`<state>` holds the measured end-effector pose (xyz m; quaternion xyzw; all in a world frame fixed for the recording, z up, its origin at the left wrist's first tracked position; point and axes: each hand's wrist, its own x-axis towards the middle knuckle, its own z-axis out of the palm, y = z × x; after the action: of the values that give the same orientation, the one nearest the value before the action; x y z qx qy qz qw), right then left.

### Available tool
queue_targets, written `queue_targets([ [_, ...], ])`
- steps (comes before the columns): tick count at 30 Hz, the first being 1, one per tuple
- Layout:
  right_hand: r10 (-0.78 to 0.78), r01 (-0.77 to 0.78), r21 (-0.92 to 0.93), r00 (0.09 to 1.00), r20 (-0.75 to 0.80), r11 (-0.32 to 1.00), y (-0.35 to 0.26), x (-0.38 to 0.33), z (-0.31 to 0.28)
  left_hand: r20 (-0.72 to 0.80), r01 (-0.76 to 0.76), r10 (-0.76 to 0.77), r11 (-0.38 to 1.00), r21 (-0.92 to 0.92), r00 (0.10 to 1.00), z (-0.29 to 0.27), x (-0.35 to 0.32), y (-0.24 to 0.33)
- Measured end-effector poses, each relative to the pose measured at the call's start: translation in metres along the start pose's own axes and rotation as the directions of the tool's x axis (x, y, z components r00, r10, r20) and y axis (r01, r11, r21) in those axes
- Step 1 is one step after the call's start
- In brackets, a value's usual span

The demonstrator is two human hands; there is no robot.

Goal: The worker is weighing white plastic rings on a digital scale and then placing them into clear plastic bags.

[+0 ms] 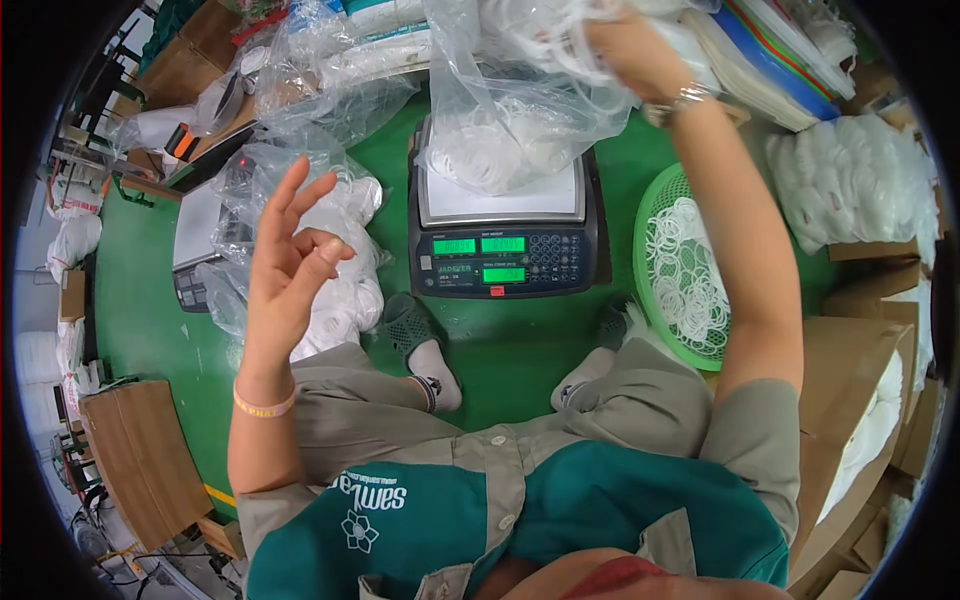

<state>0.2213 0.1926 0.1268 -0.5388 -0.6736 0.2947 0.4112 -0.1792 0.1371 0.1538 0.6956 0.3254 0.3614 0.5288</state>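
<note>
The head view looks down at a person sitting on a green floor [500, 360]. The left hand [290, 255] is lifted up in the air. Its fingers are spread out and bent a little, and the thumb tip and one fingertip come close together. I cannot tell if anything tiny sits between them. The hand holds nothing else. A pale orange band is around the left wrist. The right hand [630, 50] reaches far forward and up. It grips the top of a clear plastic bag [520, 110]. The fingers are closed on the crinkly plastic. A shiny bracelet is on the right wrist. The bag hangs down and its bottom rests on the flat top of a grey weighing scale [505, 215]. Inside the bag are lots of thin white rings [490, 150], all piled together. The scale stands on the floor in front of the person's feet, and small green screens glow on its front. Just to the right of the scale is a green plastic basket [650, 260] with more white rings lying in it. The right arm crosses over the basket. To the left of the scale, behind the left hand, is another clear bag full of white things [340, 270]. Near that bag is a second scale [195, 245], partly hidden by plastic. On the far right is a big heap of white rings [850, 180], and below it stand brown cardboard boxes [850, 360].
</note>
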Motion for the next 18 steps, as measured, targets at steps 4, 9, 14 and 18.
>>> queue_targets([
  [4, 0.226, -0.106, -0.486, 0.955, 0.194, 0.867, -0.023, 0.033, 0.079, 0.026, 0.006, -0.006, 1.0, 0.002, 1.0, -0.006, -0.011, 0.002],
  [9, 0.249, -0.13, -0.529, 0.955, 0.159, 0.839, -0.013, 0.044, 0.067, 0.092, -0.009, 0.007, 1.0, 0.011, 0.996, -0.007, -0.013, 0.002],
  [14, 0.149, -0.154, 0.122, 0.988, 0.046, 0.981, -0.062, -0.027, 0.019, 0.095, 0.061, -0.067, 0.996, 0.064, 0.993, -0.001, -0.009, -0.009],
  [18, 0.39, -0.326, 0.239, 0.87, -0.303, 0.914, 0.008, -0.13, -0.038, 0.067, 0.062, -0.078, 0.977, 0.205, 0.995, -0.002, -0.012, -0.013],
])
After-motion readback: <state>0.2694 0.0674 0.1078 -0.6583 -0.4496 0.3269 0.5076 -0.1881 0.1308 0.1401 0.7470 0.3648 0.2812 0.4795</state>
